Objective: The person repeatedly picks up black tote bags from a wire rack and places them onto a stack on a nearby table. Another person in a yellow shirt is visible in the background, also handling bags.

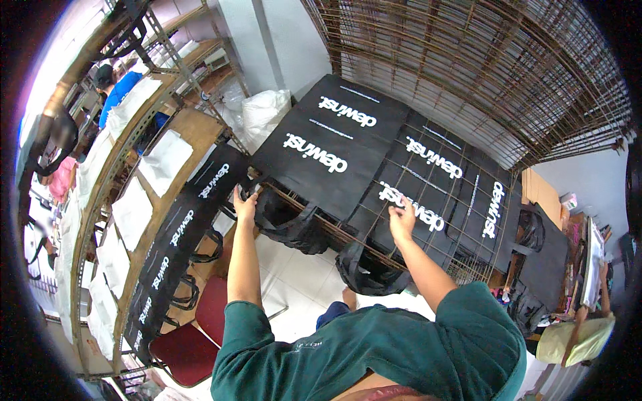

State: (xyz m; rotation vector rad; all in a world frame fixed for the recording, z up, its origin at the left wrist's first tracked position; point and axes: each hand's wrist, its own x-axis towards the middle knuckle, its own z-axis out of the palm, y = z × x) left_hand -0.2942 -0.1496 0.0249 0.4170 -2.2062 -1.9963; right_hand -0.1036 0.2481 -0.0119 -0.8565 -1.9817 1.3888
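Right under right hand (402,219): black bag (380,218)

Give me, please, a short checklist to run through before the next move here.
1. Black fabric bags with white lettering lying flat: ok.
2. Brown metal wire grid over the right-hand bags: ok.
3. Left hand at the near left edge of the bags, firm grip: cannot tell.
4. Right hand above the bags, grip on a wire: cannot tell.
5. Black fabric handles tucked in: not ok, they hang over the front edge.
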